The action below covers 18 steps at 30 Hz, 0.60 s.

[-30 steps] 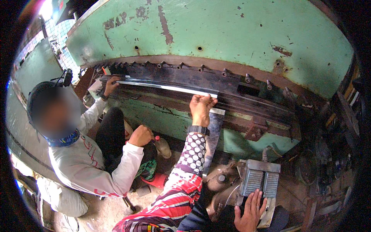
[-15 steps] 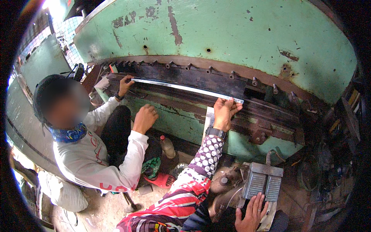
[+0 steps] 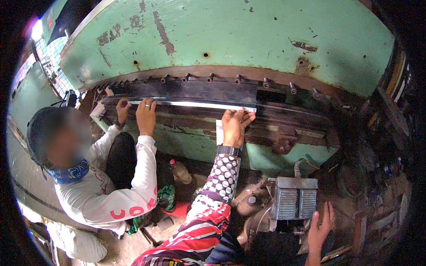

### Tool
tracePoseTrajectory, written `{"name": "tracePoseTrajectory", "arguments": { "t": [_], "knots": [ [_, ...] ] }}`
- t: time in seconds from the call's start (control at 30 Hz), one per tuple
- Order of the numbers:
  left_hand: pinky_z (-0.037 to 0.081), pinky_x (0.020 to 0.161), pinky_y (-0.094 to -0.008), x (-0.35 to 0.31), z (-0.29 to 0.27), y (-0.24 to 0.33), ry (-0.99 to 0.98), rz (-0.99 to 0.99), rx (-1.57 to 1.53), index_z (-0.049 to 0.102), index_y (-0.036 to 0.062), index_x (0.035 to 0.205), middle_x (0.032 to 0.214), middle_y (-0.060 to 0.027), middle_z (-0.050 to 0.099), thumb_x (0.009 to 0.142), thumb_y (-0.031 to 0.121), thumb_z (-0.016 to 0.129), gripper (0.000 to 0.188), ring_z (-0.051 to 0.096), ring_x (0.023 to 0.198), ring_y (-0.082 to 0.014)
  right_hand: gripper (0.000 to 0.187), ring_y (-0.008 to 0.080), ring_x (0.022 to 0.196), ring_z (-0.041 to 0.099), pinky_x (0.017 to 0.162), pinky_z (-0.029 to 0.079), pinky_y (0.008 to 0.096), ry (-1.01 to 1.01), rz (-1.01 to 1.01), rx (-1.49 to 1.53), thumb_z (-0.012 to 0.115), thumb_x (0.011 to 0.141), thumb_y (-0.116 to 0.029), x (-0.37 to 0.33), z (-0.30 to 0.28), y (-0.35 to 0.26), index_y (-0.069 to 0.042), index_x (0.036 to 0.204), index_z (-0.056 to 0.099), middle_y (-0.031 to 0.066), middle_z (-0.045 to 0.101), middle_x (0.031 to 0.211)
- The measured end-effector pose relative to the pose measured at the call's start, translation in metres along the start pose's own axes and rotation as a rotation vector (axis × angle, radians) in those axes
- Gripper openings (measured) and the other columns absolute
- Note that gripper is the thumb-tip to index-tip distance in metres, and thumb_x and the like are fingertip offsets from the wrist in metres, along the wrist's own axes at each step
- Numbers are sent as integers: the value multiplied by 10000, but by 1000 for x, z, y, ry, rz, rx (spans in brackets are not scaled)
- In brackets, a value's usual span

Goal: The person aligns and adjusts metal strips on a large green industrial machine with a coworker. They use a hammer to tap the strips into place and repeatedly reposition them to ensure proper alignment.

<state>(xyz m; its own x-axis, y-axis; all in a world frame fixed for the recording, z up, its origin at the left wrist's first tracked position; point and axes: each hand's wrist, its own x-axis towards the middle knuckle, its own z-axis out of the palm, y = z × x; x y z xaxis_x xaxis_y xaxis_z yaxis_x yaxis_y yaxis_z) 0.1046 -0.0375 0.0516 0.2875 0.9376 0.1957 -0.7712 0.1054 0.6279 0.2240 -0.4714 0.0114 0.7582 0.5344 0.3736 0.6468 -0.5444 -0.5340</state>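
Observation:
A long, narrow, shiny metal strip [image 3: 191,104] lies along the dark bed of a green press brake [image 3: 230,40]. Its right end is pinched in the fingers of my left hand [image 3: 235,126], palm side mostly hidden. My right hand [image 3: 319,230] is low on the right, fingers stretched out and nothing in them. Nearest to it is a grey foot-pedal box [image 3: 295,208] with two ribbed pedals. Toward the strip's left end, a co-worker's two hands hold it: one hand [image 3: 123,111] at the tip, the other hand [image 3: 146,116] a little further in.
The co-worker [image 3: 102,181], in a white long-sleeved top, sits at the left. A bottle with a red cap [image 3: 180,172] stands on the floor between us. A row of bolts [image 3: 210,79] runs along the upper beam. A pale sack [image 3: 77,241] lies at lower left.
The co-worker's lower hand has risen onto the strip. My right hand has moved off the pedal box to its right. The view has shifted; my left hand still grips the strip's end.

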Motion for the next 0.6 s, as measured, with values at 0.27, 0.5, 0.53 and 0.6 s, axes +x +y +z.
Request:
{"name": "tracePoseTrajectory", "arguments": {
  "t": [0.27, 0.5, 0.53, 0.6],
  "knots": [
    [637, 863, -459, -4, 6, 5, 25, -13, 10, 473, -85, 1120, 1051, -203, 595, 1038, 96, 590, 230, 705, 959, -365, 398, 222, 1058, 651, 994, 468, 360, -81, 98, 214, 600, 1037, -232, -9, 27, 52, 86, 1273, 645, 155, 732, 1122],
    [638, 841, -452, -7, 10, 17, 18, -23, 15, 483, -43, 1107, 1026, -184, 624, 1040, 85, 577, 173, 719, 947, -342, 365, 162, 1004, 618, 935, 477, 327, -187, 239, 389, 601, 1041, -240, 3, 24, 52, 84, 1195, 666, 96, 723, 1073],
    [641, 821, -448, -8, 12, 16, 31, -28, 13, 502, -10, 1072, 1006, -179, 648, 1038, 82, 582, 127, 726, 921, -327, 357, 154, 994, 612, 924, 477, 321, -179, 231, 404, 602, 1041, -240, 3, 26, 54, 81, 1183, 670, 86, 720, 1063],
    [643, 804, -445, -7, 15, 15, 34, -22, 1, 524, 23, 1041, 985, -175, 674, 1037, 79, 588, 85, 733, 897, -312, 345, 138, 972, 600, 904, 475, 311, -192, 250, 422, 604, 1040, -239, 3, 27, 62, 73, 1167, 680, 65, 712, 1046]
  ]
}}
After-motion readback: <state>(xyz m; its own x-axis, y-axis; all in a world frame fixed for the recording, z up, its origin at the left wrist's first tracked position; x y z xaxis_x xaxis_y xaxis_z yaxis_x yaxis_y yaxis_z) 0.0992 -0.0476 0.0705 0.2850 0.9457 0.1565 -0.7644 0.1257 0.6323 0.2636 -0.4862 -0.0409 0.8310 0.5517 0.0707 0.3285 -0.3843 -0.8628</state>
